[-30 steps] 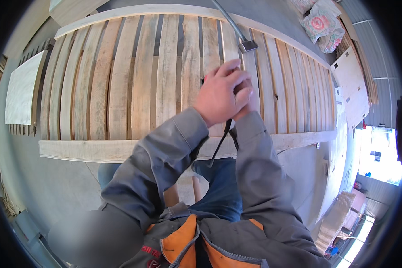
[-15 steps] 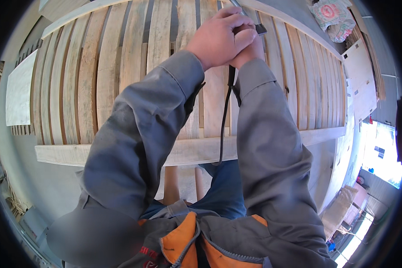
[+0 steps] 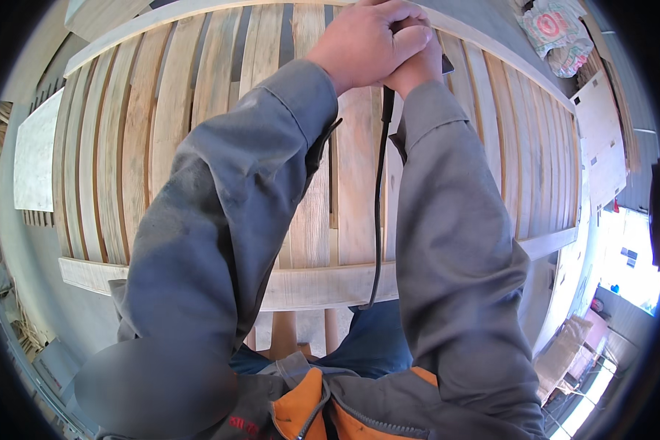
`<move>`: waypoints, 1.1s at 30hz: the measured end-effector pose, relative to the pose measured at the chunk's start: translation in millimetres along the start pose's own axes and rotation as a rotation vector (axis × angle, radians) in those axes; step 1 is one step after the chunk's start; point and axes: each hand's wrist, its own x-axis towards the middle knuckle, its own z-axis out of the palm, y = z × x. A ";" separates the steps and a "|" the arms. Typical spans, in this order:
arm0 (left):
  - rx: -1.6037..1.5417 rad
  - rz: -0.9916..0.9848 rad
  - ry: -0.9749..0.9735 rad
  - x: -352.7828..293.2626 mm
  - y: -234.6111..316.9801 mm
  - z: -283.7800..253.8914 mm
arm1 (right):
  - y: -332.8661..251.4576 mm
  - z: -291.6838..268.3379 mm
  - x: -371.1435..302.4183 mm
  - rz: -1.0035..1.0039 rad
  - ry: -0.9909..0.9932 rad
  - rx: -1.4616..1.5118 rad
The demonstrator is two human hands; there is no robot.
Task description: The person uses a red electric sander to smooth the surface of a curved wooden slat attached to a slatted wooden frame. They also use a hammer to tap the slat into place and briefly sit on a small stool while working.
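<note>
At the top middle, my left hand (image 3: pixel 363 45) is closed over a corded power tool, its fingers overlapping my right hand (image 3: pixel 419 64), which also grips it. The tool is mostly hidden by both hands; a small dark edge (image 3: pixel 447 66) shows beside the right hand, and its exact kind cannot be made out. A black power cord (image 3: pixel 380 198) runs from under my hands down toward my lap. Below the hands lies a slatted wooden panel (image 3: pixel 312 213), with pale parallel slats fixed between a near rail (image 3: pixel 330 287) and a far rail.
Gaps separate the slats. A white board (image 3: pixel 37 154) stands past the panel's left end. At the far right are a printed woven sack (image 3: pixel 557 33) and pale panels with cut-outs (image 3: pixel 601 136). Wooden legs (image 3: pixel 284 330) show below the near rail, by my knees.
My hands have moved farther over the slats, toward the far rail. The panel's near rail sits lower in view, and the tool's metal end is no longer visible.
</note>
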 end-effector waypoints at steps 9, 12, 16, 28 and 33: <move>0.033 0.059 -0.024 19.3 -21.9 -4.5 | -5.9 6.6 25.0 0.081 0.054 0.155; 0.059 0.090 -0.023 18.2 -22.9 -5.9 | -8.3 4.4 23.2 0.161 0.068 0.297; 0.087 0.105 -0.010 7.2 -6.1 -9.1 | -14.5 -7.4 2.7 0.240 0.151 0.437; 0.055 0.003 -0.045 -52.0 60.8 3.2 | -11.5 -2.0 -70.2 0.091 0.139 0.331; 0.076 -0.080 -0.075 -79.8 82.3 -2.0 | -29.9 -20.7 -102.5 0.100 0.062 0.366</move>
